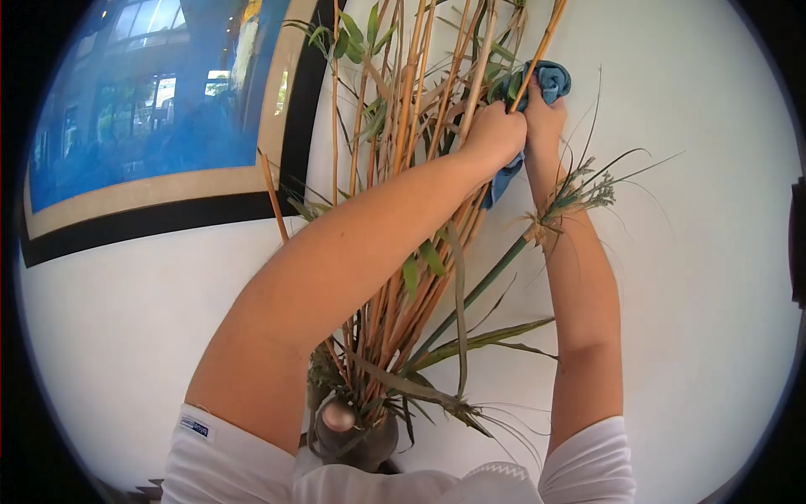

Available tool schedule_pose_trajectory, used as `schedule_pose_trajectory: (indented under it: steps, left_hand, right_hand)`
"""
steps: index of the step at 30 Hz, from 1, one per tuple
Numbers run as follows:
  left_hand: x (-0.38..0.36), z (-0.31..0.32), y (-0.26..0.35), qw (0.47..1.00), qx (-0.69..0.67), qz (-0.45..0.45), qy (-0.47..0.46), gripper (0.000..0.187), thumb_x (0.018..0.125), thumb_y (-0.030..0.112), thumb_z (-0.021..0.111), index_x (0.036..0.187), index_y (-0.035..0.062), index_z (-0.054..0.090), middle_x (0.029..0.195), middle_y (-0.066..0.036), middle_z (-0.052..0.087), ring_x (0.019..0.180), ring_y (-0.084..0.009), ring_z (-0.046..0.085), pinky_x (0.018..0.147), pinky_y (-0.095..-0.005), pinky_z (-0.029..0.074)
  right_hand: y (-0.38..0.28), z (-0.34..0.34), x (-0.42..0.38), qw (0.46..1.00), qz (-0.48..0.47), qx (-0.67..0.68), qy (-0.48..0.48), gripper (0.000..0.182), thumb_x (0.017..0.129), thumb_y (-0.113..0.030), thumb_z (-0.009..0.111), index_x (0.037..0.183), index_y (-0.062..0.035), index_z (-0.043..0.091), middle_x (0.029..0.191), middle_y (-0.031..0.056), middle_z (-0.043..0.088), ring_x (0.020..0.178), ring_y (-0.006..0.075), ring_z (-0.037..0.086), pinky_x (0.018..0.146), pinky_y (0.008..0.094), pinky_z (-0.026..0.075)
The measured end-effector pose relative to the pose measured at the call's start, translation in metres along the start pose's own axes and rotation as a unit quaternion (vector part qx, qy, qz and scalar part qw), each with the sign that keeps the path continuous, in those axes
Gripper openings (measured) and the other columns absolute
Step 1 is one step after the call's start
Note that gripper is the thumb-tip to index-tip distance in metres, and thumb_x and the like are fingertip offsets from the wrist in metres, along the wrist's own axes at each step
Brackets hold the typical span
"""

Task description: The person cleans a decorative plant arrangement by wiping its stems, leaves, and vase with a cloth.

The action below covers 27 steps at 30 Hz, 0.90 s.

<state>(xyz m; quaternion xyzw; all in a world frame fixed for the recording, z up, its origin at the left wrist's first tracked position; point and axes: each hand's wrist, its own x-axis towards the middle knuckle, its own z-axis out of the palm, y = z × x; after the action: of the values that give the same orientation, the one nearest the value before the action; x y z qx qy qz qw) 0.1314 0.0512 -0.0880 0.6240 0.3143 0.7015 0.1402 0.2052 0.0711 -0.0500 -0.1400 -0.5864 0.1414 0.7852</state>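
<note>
At the upper right of the tall bamboo arrangement, my left hand (501,133) is closed in a fist around an orange-brown bamboo stalk (546,38). Beside it, my right hand (546,118) is closed on a blue cloth (552,81), with the thumb against the stalk. Part of the cloth hangs below my left fist, and my hands hide where it meets the stalk. Many thin stalks with green leaves (353,38) rise from a dark vase (365,445). A green stem with a wispy tuft (579,195) crosses in front of my right forearm.
A large framed blue picture (151,109) hangs on the white wall (688,294), left of the stalks; its glass reflects windows. Long drooping leaves (487,338) spread low between my arms. A round pinkish object (338,415) sits at the vase's front.
</note>
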Motion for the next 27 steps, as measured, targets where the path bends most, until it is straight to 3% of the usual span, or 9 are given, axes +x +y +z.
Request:
schedule_pose_trajectory:
  steps: [6,8,11,14,15,18,21,25,27]
  left_hand:
    - [-0.009,0.007,0.003,0.996,0.068,-0.009,0.055,0.033,0.080,0.021,0.045,0.096,-0.0050,0.055,0.083,-0.016,0.054,0.076,-0.0246,0.052,0.068,-0.0352,0.042]
    - [-0.030,0.005,0.025,0.991,0.076,0.018,0.112,0.035,0.079,0.023,0.046,0.100,-0.0049,0.054,0.094,-0.020,0.054,0.084,-0.0266,0.053,0.073,-0.0367,0.043]
    - [-0.010,0.001,0.007,0.999,-0.011,-0.049,0.002,0.046,0.079,0.025,0.048,0.112,-0.0071,0.049,0.111,-0.024,0.050,0.098,-0.0301,0.052,0.079,-0.0375,0.042]
    - [-0.013,-0.002,0.006,0.992,0.005,-0.114,-0.054,0.057,0.078,0.026,0.050,0.122,-0.0097,0.039,0.122,-0.026,0.044,0.110,-0.0303,0.047,0.086,-0.0373,0.041]
    - [-0.018,0.002,0.005,0.991,0.063,-0.120,0.001,0.062,0.080,0.027,0.050,0.126,-0.0113,0.035,0.124,-0.027,0.043,0.115,-0.0312,0.045,0.091,-0.0369,0.039]
    - [-0.031,-0.006,0.011,0.991,0.092,-0.088,-0.032,0.068,0.083,0.036,0.051,0.129,-0.0094,0.031,0.129,-0.026,0.040,0.119,-0.0311,0.042,0.094,-0.0363,0.037]
    - [-0.036,-0.015,0.017,0.991,-0.004,-0.104,-0.088,0.076,0.085,0.047,0.050,0.133,-0.0066,0.024,0.132,-0.025,0.037,0.123,-0.0315,0.038,0.098,-0.0357,0.034]
    - [-0.049,-0.016,0.028,0.985,-0.069,-0.112,-0.112,0.075,0.088,0.048,0.046,0.137,-0.0016,0.019,0.137,-0.022,0.032,0.125,-0.0287,0.035,0.100,-0.0364,0.032]
    - [-0.045,-0.016,0.024,0.984,-0.077,-0.107,-0.124,0.074,0.088,0.048,0.045,0.137,-0.0018,0.018,0.137,-0.021,0.032,0.125,-0.0286,0.035,0.100,-0.0364,0.031]
  right_hand:
    - [0.004,-0.013,-0.014,0.999,0.042,0.006,-0.021,0.024,0.086,-0.022,0.058,0.094,0.0003,0.056,0.083,0.0076,0.061,0.070,0.0155,0.055,0.065,0.0311,0.044]
    - [0.007,-0.012,-0.023,0.993,0.046,0.102,-0.044,0.019,0.085,-0.018,0.058,0.091,-0.0010,0.055,0.081,0.0062,0.060,0.068,0.0149,0.056,0.062,0.0303,0.045]
    - [0.023,-0.016,-0.041,0.987,0.066,0.118,-0.086,0.012,0.084,-0.013,0.058,0.088,-0.0024,0.053,0.079,0.0056,0.059,0.067,0.0141,0.055,0.060,0.0293,0.045]
    - [0.033,-0.013,-0.060,0.993,0.075,0.083,-0.033,0.013,0.083,-0.013,0.058,0.087,-0.0020,0.053,0.078,0.0061,0.058,0.067,0.0129,0.053,0.058,0.0288,0.044]
    - [0.078,-0.010,-0.043,0.998,0.041,0.054,0.014,0.016,0.081,-0.014,0.060,0.086,-0.0014,0.052,0.075,0.0061,0.058,0.065,0.0117,0.051,0.056,0.0292,0.043]
    - [0.048,-0.019,-0.043,0.978,0.131,0.147,-0.070,0.015,0.085,-0.017,0.060,0.089,-0.0039,0.054,0.072,0.0019,0.057,0.060,0.0100,0.052,0.053,0.0273,0.042]
    - [0.022,-0.012,-0.030,0.989,0.121,0.085,-0.011,0.012,0.085,-0.016,0.059,0.082,-0.0048,0.055,0.068,0.0018,0.056,0.055,0.0104,0.050,0.049,0.0272,0.040]
    - [-0.001,-0.010,-0.018,0.978,0.091,0.179,-0.047,0.016,0.085,-0.015,0.057,0.073,-0.0051,0.055,0.062,0.0010,0.053,0.052,0.0103,0.047,0.046,0.0267,0.039]
    - [0.002,-0.010,-0.023,0.982,0.087,0.162,-0.041,0.015,0.086,-0.016,0.054,0.079,-0.0025,0.054,0.068,0.0037,0.054,0.057,0.0129,0.048,0.052,0.0290,0.040]
